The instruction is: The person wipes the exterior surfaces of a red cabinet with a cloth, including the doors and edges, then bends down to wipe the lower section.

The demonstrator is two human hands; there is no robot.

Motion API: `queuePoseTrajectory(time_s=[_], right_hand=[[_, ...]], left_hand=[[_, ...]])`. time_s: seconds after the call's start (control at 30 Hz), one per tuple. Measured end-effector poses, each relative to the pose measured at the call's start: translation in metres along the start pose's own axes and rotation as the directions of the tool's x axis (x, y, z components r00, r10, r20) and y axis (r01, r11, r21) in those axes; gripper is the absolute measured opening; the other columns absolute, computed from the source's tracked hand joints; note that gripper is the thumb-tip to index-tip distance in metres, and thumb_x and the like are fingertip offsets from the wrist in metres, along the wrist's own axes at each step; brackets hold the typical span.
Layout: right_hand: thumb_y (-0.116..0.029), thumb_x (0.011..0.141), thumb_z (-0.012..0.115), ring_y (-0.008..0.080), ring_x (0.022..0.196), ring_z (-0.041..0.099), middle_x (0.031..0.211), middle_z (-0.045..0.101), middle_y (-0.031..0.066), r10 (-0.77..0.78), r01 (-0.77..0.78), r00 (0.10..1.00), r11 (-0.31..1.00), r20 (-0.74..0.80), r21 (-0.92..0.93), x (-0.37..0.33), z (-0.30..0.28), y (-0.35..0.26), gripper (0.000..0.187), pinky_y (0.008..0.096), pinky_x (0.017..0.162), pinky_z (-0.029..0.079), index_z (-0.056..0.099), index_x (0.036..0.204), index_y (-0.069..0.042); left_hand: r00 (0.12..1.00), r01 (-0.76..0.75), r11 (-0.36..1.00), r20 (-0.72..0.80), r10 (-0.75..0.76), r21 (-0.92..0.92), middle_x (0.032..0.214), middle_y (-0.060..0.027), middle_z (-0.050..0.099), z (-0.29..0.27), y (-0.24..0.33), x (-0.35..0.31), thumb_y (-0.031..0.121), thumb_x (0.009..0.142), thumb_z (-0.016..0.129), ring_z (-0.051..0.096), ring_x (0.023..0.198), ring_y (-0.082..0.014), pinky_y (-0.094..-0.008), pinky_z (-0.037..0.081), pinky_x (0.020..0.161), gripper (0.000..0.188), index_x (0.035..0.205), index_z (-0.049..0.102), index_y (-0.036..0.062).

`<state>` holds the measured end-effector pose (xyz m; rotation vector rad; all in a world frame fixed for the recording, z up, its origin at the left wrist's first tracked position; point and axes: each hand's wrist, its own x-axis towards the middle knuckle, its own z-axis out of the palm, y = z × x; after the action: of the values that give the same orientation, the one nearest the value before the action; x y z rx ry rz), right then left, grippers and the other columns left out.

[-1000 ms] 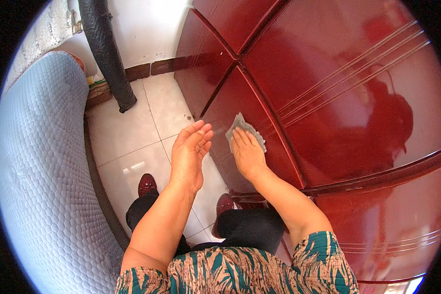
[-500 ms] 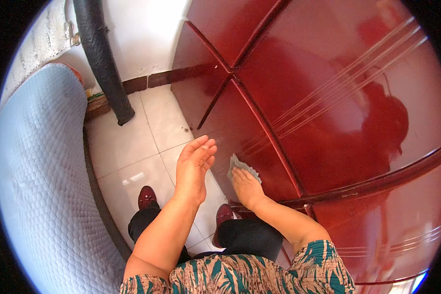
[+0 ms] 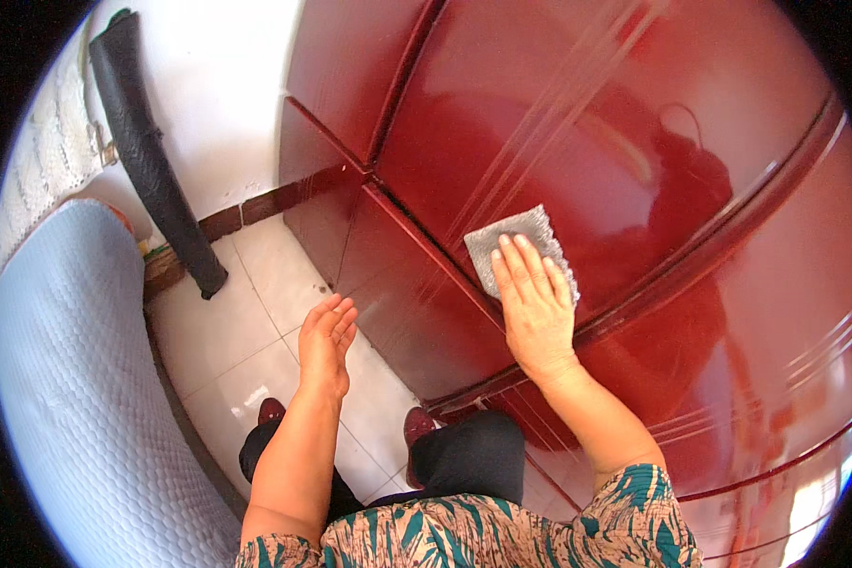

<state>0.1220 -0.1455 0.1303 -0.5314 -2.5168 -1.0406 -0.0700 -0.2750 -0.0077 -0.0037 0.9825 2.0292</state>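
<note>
My right hand (image 3: 540, 322) holds a grey cleaning cloth (image 3: 514, 227) against the glossy dark red front of a wardrobe (image 3: 483, 123). Its fingers lie stretched over the cloth, and the cloth's frayed edge sticks out on the right. A raised trim strip (image 3: 435, 248) runs just left of the cloth, separating the large door from a lower panel (image 3: 398, 308). My left hand (image 3: 326, 341) hovers over the tiled floor with its fingers loosely extended and nothing in it, apart from the wardrobe.
On the left stands a bed with a pale blue quilted cover (image 3: 76, 379). A black wrapped pipe (image 3: 151, 151) leans near the white wall (image 3: 222, 85). Light tiles (image 3: 213, 341) form the floor, where my dark red shoes (image 3: 418, 431) stand. The wardrobe continues to the right.
My right hand has moved up and right with the cloth, from the lower panel across the trim to the large door. My left hand has shifted down and left. The view has turned.
</note>
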Motion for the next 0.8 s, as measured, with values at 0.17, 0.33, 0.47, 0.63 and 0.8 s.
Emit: queuePoseTrajectory(time_s=[0.17, 0.33, 0.47, 0.63, 0.8], right_hand=[[-0.010, 0.085, 0.047, 0.0201, 0.134, 0.038, 0.140, 0.047, 0.0062, 0.122, -0.156, 0.972, 0.975, -0.202, -0.160, 0.026, -0.059, 0.052, 0.045, 0.0372, 0.110, 0.023, 0.051, 0.130, -0.007], [-0.008, 0.075, 0.064, 0.0256, 0.136, 0.035, 0.142, 0.044, 0.0081, 0.250, -0.351, 0.860, 0.922, -0.445, -0.160, 0.045, -0.112, 0.094, 0.057, 0.0409, 0.110, 0.023, 0.052, 0.131, -0.010], [-0.014, 0.082, 0.053, 0.0276, 0.135, 0.035, 0.142, 0.043, 0.0106, 0.168, -0.209, 0.965, 0.956, -0.200, -0.207, 0.023, -0.095, 0.076, 0.050, 0.0450, 0.109, 0.027, 0.050, 0.132, -0.009], [-0.016, 0.080, 0.056, 0.0259, 0.138, 0.031, 0.146, 0.039, 0.0117, -0.258, 0.253, 0.950, 0.966, 0.176, 0.051, -0.036, -0.010, 0.015, 0.053, 0.0410, 0.113, 0.023, 0.048, 0.131, -0.003], [-0.014, 0.084, 0.048, 0.0262, 0.138, 0.031, 0.145, 0.039, 0.0141, -0.248, 0.240, 0.967, 0.965, 0.062, 0.110, 0.016, -0.028, 0.039, 0.049, 0.0408, 0.114, 0.023, 0.048, 0.131, -0.001]], left_hand=[[1.000, 0.024, 0.999, -0.008, -0.024, 0.040, 0.121, -0.0088, 0.058, -0.007, -0.011, 0.002, 0.015, 0.091, 0.051, 0.055, 0.109, -0.0176, -0.0308, 0.041, 0.095, 0.035, 0.124, 0.050, 0.0040], [1.000, 0.015, 0.998, 0.024, -0.017, 0.066, 0.122, -0.0090, 0.058, -0.012, -0.011, 0.002, 0.017, 0.090, 0.053, 0.055, 0.112, -0.0195, -0.0323, 0.042, 0.096, 0.041, 0.128, 0.048, 0.0037], [0.998, 0.048, 0.998, 0.039, -0.050, 0.044, 0.120, -0.0079, 0.058, -0.007, -0.029, 0.007, 0.016, 0.089, 0.053, 0.055, 0.108, -0.0185, -0.0316, 0.042, 0.095, 0.039, 0.126, 0.050, 0.0037], [0.999, 0.030, 0.999, 0.029, -0.031, 0.034, 0.116, -0.0068, 0.059, -0.010, -0.018, 0.004, 0.016, 0.089, 0.053, 0.057, 0.102, -0.0170, -0.0306, 0.044, 0.090, 0.038, 0.125, 0.051, 0.0047], [1.000, 0.025, 1.000, 0.010, -0.025, 0.012, 0.112, -0.0069, 0.060, -0.010, -0.014, 0.002, 0.013, 0.088, 0.053, 0.057, 0.099, -0.0171, -0.0307, 0.045, 0.088, 0.034, 0.121, 0.052, 0.0049]])
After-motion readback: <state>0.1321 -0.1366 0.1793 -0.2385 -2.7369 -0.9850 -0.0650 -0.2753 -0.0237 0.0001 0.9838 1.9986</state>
